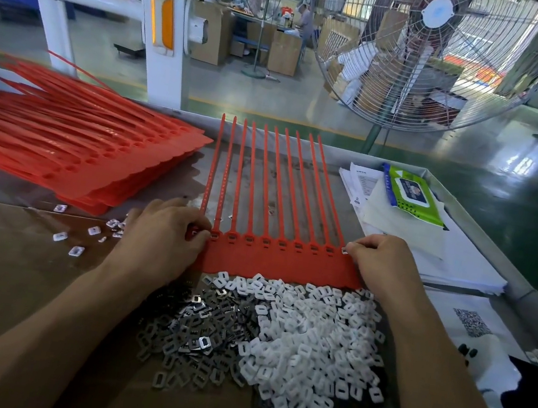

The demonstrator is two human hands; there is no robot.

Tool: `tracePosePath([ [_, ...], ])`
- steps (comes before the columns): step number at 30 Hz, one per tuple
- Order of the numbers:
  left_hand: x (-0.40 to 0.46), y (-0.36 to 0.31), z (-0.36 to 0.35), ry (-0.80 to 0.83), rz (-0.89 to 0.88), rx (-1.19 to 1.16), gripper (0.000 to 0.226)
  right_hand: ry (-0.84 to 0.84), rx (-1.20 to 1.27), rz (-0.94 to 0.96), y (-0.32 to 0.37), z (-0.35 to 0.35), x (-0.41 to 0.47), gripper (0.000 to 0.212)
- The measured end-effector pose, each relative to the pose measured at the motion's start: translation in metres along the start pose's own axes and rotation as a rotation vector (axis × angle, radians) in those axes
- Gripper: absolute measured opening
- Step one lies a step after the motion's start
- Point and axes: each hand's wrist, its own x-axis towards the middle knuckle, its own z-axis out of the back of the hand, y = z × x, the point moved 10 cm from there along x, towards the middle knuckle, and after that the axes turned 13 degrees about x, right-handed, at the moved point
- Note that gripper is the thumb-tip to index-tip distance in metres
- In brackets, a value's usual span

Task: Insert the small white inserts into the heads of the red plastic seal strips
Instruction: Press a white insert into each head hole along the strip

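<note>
A large wire-caged fan (pixel 430 53) stood on the floor beyond the far edge of the worktop (pixel 482 247), right of a white post with an orange reflector (pixel 163 23). On the worktop's far left lay a fanned stack of red seal sheets (pixel 71 148), their tails pointing far-left. In the middle lay one red sheet of seal strips (pixel 274 256), its ten or so thin tails running away toward the far edge and its row of heads joined along a flat band on the near side. Just near of that band spread a heap of small white inserts (pixel 317 342), and touching it on the left a heap of small grey metal clips (pixel 194 335); a few loose white pieces (pixel 76 251) lay scattered to the left on brown cardboard (pixel 9 271). At the right, papers (pixel 427 247) carried a green pack of wet wipes (pixel 410 196) with a blue flap; its printing was too small to read. A printed QR code (pixel 472 323) showed on a white sheet at the near right. The left hand (pixel 166 237) rested on the sheet's left end, fingers curled and pinching the leftmost heads. The right hand (pixel 387 262) pinched a white insert at the rightmost head, fingers curled around it.
</note>
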Motion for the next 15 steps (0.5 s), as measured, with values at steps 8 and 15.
tracePosePath([
  [8, -0.0001, -0.001, 0.0012, -0.002, -0.013, 0.004, 0.014, -0.039, -0.021, 0.025, 0.0055, 0.0009, -0.0042, 0.01],
  [15, -0.0001, -0.0002, 0.0006, 0.002, -0.002, 0.001, 0.014, -0.078, -0.018, 0.005, 0.0012, 0.0022, -0.0015, 0.02],
])
